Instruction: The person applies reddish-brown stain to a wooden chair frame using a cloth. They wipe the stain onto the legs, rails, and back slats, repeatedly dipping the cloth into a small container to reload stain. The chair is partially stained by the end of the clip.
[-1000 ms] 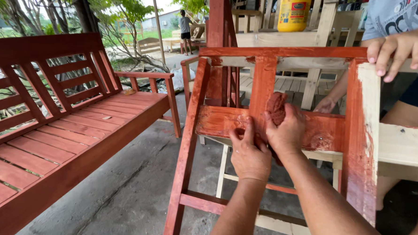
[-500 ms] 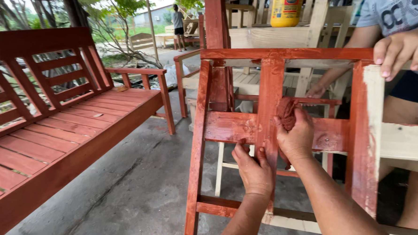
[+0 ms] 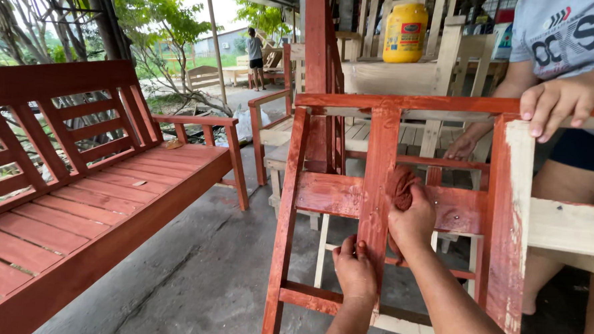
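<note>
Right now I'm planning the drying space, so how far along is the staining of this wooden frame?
Done: the top rail, left leg and cross rail are already red-brown. In hand: the right hand presses a stained rag beside the centre upright, which the left hand grips lower down. Left: the right post and side board still show bare pale wood.

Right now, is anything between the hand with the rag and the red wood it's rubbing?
Nothing visible. The right hand presses the rag straight against the wooden frame. The left hand holds the same upright lower down.
</note>
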`<control>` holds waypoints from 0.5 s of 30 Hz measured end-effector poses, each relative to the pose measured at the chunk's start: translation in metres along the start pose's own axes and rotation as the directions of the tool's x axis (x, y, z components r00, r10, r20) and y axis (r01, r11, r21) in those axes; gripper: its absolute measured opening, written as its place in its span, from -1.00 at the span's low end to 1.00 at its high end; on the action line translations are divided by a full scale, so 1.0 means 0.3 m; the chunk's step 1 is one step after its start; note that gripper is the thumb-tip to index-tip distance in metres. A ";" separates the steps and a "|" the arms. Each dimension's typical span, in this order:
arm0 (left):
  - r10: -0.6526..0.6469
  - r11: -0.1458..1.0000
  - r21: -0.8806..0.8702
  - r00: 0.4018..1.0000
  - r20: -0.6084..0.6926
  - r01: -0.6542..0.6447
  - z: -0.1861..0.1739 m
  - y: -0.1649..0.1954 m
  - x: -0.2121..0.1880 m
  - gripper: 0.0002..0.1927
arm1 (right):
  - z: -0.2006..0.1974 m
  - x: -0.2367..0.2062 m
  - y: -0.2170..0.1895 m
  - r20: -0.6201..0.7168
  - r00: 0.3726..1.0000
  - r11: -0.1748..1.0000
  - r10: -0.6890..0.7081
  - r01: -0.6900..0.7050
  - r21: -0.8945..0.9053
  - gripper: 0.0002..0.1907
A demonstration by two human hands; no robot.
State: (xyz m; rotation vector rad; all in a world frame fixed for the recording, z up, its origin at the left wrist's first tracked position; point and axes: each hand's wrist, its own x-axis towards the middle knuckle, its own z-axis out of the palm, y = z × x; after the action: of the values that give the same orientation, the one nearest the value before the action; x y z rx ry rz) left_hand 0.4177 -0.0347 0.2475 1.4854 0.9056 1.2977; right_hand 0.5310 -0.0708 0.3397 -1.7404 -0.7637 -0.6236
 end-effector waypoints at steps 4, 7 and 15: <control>-0.206 0.968 -0.117 0.969 0.134 0.222 0.040 0.009 0.058 -0.61 | -0.018 0.076 0.018 0.224 0.951 0.976 0.211 -0.193 -0.102 -0.35; -0.260 0.942 -0.171 0.950 0.170 0.289 0.035 0.039 0.090 -0.59 | -0.021 0.094 0.020 0.218 0.963 0.983 0.157 -0.131 -0.128 -0.36; -0.352 0.921 -0.100 0.915 0.195 0.375 0.052 0.063 0.116 -0.63 | 0.009 0.084 0.006 0.130 0.984 0.990 0.123 -0.113 -0.078 -0.47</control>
State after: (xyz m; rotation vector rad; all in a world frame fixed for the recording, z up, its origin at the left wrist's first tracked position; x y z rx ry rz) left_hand 0.4379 -0.0103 0.2756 1.2303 0.9094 0.9208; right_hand 0.5491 -0.0639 0.3563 -1.8922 -0.7320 -0.4608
